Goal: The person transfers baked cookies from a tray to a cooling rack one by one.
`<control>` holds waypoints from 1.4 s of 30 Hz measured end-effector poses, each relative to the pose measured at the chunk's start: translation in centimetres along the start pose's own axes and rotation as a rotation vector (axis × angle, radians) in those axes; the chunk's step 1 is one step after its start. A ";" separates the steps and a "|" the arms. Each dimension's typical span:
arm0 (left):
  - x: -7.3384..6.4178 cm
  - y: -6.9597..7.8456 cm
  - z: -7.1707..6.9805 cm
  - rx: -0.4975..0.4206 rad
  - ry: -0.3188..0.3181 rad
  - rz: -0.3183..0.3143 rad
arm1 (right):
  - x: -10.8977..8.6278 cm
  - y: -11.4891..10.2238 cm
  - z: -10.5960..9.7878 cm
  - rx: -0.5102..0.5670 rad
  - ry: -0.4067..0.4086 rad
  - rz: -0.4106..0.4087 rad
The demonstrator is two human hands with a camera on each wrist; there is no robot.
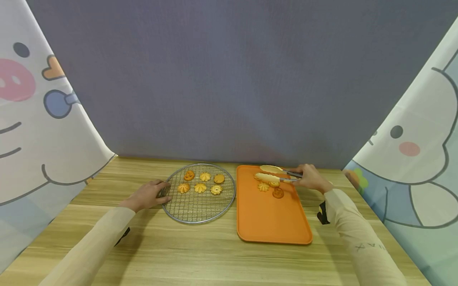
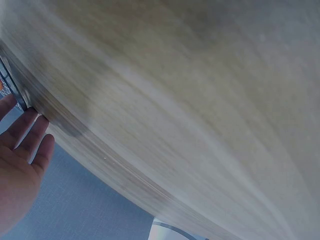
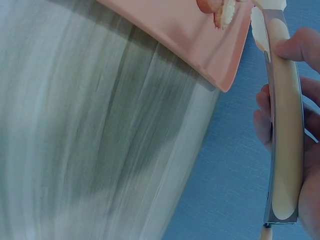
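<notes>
My left hand (image 1: 148,194) rests at the left rim of a round wire cooling rack (image 1: 193,214); in the left wrist view its fairly straight fingers (image 2: 31,132) touch that rim. Several cookies (image 1: 200,187) lie in two rows on the rack. My right hand (image 1: 310,177) grips cream-and-metal tongs (image 1: 270,178), whose spread tips hover over the far end of an orange tray (image 1: 272,222). Beneath and beside the tips lie several cookies, among them a flower-shaped cookie (image 1: 263,186) and a darker round cookie (image 1: 278,193). Whether the tips touch a cookie I cannot tell.
Rack and tray stand side by side on a wood-grain table (image 1: 200,254). A grey cloth (image 1: 229,79) hangs behind the table's far edge. Cartoon-printed curtains (image 1: 411,167) flank it on both sides.
</notes>
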State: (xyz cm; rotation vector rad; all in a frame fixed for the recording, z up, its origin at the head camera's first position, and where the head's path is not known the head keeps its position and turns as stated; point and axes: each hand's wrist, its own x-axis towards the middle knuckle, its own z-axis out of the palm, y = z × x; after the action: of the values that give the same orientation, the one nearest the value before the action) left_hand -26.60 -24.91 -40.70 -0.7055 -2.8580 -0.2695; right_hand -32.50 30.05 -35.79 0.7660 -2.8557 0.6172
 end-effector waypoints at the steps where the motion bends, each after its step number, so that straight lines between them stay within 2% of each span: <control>1: 0.0 0.0 0.0 0.001 -0.001 0.000 | 0.0 0.0 0.0 0.002 -0.004 0.006; 15: -0.1 0.2 -0.1 -0.001 0.002 0.001 | 0.2 -0.1 0.0 0.019 -0.049 0.040; 36: -0.1 -0.1 0.1 -0.013 -0.006 -0.015 | 1.3 -0.8 -0.6 0.032 -0.101 0.018; 42: -0.1 -0.1 0.3 -0.008 0.000 -0.004 | 1.4 -0.8 -0.4 0.045 -0.107 0.035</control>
State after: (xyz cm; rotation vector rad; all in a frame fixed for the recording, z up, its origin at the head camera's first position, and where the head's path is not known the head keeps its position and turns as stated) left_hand -26.63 -24.97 -41.01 -0.7007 -2.8601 -0.2818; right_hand -33.33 28.96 -34.82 0.7802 -2.9677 0.6665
